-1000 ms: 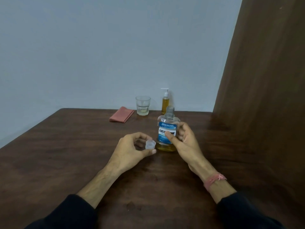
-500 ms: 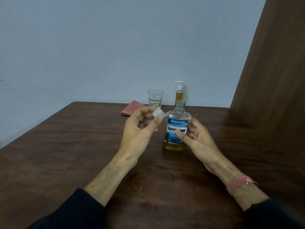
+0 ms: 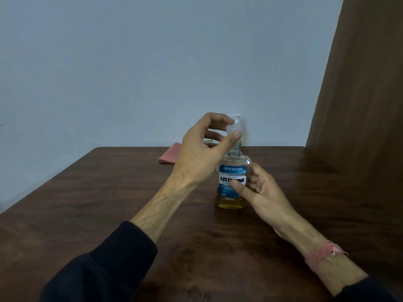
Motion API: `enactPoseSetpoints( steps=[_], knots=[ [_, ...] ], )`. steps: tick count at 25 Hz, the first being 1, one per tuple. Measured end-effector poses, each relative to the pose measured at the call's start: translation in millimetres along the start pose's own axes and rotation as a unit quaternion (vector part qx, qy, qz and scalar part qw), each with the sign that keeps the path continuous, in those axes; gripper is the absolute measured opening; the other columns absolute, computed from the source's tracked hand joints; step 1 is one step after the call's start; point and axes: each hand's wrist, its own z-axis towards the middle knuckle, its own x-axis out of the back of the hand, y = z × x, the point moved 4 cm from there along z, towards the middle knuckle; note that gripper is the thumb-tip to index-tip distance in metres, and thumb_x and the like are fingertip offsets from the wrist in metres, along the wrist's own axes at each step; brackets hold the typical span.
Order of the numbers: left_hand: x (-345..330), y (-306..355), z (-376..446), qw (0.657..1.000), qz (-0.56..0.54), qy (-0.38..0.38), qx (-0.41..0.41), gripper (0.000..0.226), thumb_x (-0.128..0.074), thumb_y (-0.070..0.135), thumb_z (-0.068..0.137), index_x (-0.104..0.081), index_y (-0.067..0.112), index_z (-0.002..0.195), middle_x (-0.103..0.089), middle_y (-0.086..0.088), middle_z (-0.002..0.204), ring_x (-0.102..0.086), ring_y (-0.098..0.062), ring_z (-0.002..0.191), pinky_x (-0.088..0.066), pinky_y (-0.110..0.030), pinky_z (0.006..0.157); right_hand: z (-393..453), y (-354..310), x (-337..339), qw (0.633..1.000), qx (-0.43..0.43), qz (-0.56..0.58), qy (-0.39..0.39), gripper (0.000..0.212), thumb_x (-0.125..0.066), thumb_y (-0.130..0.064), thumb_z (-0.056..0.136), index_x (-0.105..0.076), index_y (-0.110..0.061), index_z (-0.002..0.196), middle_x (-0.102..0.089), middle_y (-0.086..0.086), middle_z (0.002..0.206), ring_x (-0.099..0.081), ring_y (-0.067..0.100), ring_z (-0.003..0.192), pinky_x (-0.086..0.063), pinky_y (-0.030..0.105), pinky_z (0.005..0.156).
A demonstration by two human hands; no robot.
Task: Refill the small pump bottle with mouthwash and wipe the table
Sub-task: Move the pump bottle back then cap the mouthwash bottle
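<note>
A dark brown wooden table fills the lower half of the view, its far edge running along a plain pale blue-grey wall; a tall brown wooden panel rises at 2 o'clock, hard against the table's right side. The table's left edge slants from 9 o'clock up toward the far corner, and the broad stretch of wood between that edge and the arms carries nothing. A folded pink cloth lies near the far edge at 11 o'clock, partly hidden behind the left hand. A few wet spots sit on the wood at 6 o'clock.

The left hand, in a dark sleeve, is raised above the table with the wrist bent, thumb and forefinger pinching a small clear cap just above the open neck of the mouthwash bottle. That bottle stands upright near the centre of the table, amber liquid low in its base. Behind the cap, only the white head of the small pump bottle shows. The right hand, a pink thread band at its wrist, curls round the mouthwash bottle's right side, thumb across the blue label
</note>
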Motion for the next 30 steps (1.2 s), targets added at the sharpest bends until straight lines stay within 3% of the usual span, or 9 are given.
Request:
enactPoseSetpoints(
  steps=[6,8,13,15,18,21,26,30],
  knots=[
    [-11,-24,-18,0.999,-0.035,-0.019,-0.012,0.023,-0.079,0.034,0.110,-0.078,0.037,0.132,-0.079,0.017,0.129,-0.078,-0.009,0.116,-0.070,-0.046,0.099,3,3,-1,1.000,0.003,0.020,-0.003,0.046,-0.077,-0.028,0.102,-0.061,-0.043,0.144,-0.076,-0.013,0.139,-0.070,0.006,0.131,-0.058,0.039,0.110],
    [-12,-29,-21,0.999,-0.045,-0.011,-0.018,0.020,-0.074,0.030,0.113,-0.077,0.035,0.132,-0.079,0.016,0.132,-0.078,-0.009,0.121,-0.069,-0.045,0.102,3,5,0,1.000,0.002,0.020,-0.004,0.047,-0.076,-0.026,0.103,-0.061,-0.041,0.145,-0.076,-0.013,0.139,-0.070,0.006,0.132,-0.058,0.039,0.111],
    [-13,-29,-25,0.993,-0.115,-0.020,-0.012,0.022,-0.065,0.018,0.116,-0.076,0.025,0.134,-0.080,0.004,0.137,-0.077,-0.009,0.126,-0.065,-0.023,0.095,4,3,-2,1.000,0.004,0.023,-0.008,0.049,-0.076,-0.024,0.104,-0.060,-0.039,0.147,-0.075,-0.013,0.142,-0.069,0.006,0.134,-0.058,0.038,0.112],
    [-14,-30,-26,0.991,-0.129,-0.017,0.001,0.022,-0.075,0.024,0.112,-0.078,0.024,0.133,-0.080,0.001,0.135,-0.080,-0.012,0.122,-0.069,-0.029,0.093,3,3,-3,1.000,0.004,0.025,-0.011,0.049,-0.076,-0.024,0.104,-0.060,-0.037,0.148,-0.075,-0.012,0.142,-0.069,0.006,0.133,-0.058,0.037,0.112],
    [-12,-32,-25,0.994,-0.108,0.010,0.018,0.024,-0.090,0.032,0.101,-0.080,0.037,0.122,-0.078,-0.001,0.134,-0.079,-0.018,0.119,-0.070,-0.035,0.093,1,2,-4,1.000,0.007,0.025,-0.016,0.048,-0.075,-0.024,0.104,-0.060,-0.035,0.148,-0.076,-0.012,0.139,-0.070,0.006,0.132,-0.061,0.033,0.109],
    [-11,-31,-23,0.993,-0.120,-0.005,0.003,0.020,-0.086,0.028,0.103,-0.080,0.037,0.120,-0.080,0.004,0.130,-0.080,-0.021,0.121,-0.069,-0.034,0.094,0,1,-6,0.999,0.007,0.026,-0.026,0.049,-0.074,-0.021,0.104,-0.059,-0.033,0.149,-0.076,-0.014,0.140,-0.070,0.004,0.132,-0.059,0.026,0.108],
    [-6,-33,-24,0.988,-0.148,-0.044,0.015,0.029,-0.069,0.020,0.114,-0.069,0.020,0.143,-0.083,0.003,0.120,-0.080,-0.012,0.118,-0.064,-0.030,0.099,0,-2,-6,0.999,0.000,0.026,-0.030,0.049,-0.072,-0.018,0.106,-0.058,-0.038,0.148,-0.075,-0.018,0.139,-0.069,0.000,0.130,-0.059,0.018,0.102],
    [-6,-33,-25,0.987,-0.159,-0.026,0.026,0.031,-0.073,0.029,0.105,-0.075,0.021,0.135,-0.085,0.003,0.124,-0.080,-0.012,0.119,-0.066,-0.034,0.103,-1,-3,-7,0.999,-0.003,0.023,-0.033,0.049,-0.072,-0.019,0.105,-0.058,-0.038,0.148,-0.075,-0.018,0.139,-0.069,0.000,0.130,-0.059,0.018,0.102]
  ],
)
